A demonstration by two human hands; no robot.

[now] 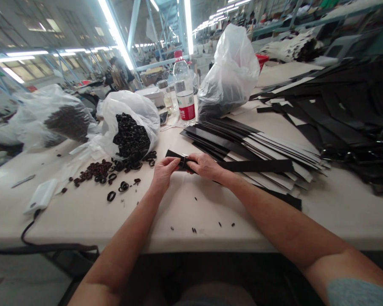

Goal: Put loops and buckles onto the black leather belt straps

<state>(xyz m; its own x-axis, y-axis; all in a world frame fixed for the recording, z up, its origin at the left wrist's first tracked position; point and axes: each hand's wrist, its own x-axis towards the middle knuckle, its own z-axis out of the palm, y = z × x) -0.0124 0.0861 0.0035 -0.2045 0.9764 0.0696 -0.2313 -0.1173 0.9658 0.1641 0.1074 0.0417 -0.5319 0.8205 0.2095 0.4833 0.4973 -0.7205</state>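
Note:
A long black strap (pixel 258 165) lies across the table in front of me. Its left end is pinched between both hands. My left hand (pixel 163 169) is closed on that end, and my right hand (pixel 206 165) grips the strap just beside it, with what looks like a small black loop (pixel 184 162) around the strap between my fingers. Loose black loops (pixel 115 174) are scattered on the table to the left of my hands. A fanned stack of black straps (pixel 242 138) lies just behind and to the right.
An open white bag of black loops (pixel 130 125) stands behind the scattered ones. Two more plastic bags (pixel 231 70) (pixel 51 117) and a water bottle (pixel 184 89) sit farther back. A white charger with cable (pixel 41 196) lies left. More black straps (pixel 347 110) pile at right.

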